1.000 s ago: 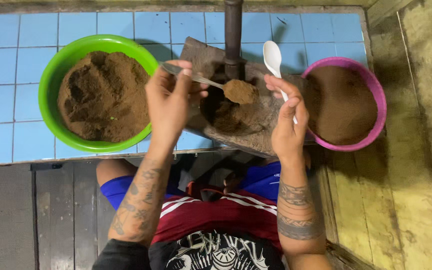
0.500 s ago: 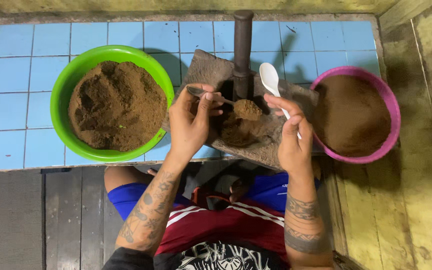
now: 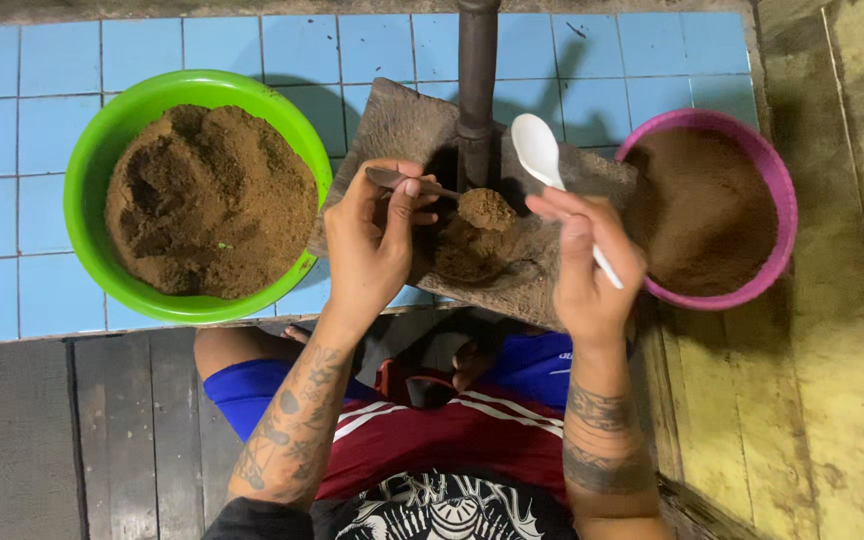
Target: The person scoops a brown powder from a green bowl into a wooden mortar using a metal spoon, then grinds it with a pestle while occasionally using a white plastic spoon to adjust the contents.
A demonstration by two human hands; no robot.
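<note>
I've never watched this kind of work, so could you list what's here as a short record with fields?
Left hand: the left hand holds a metal spoon heaped with brown powder over the wooden block.
Right hand: the right hand holds a white spoon, bowl up and bare.
Left side: green bowl heaped with coarse brown powder.
Right side: pink bowl of finer brown powder.
Middle: dark upright post on the block, with a mound of powder at its foot.
Surface: blue tiles.
</note>
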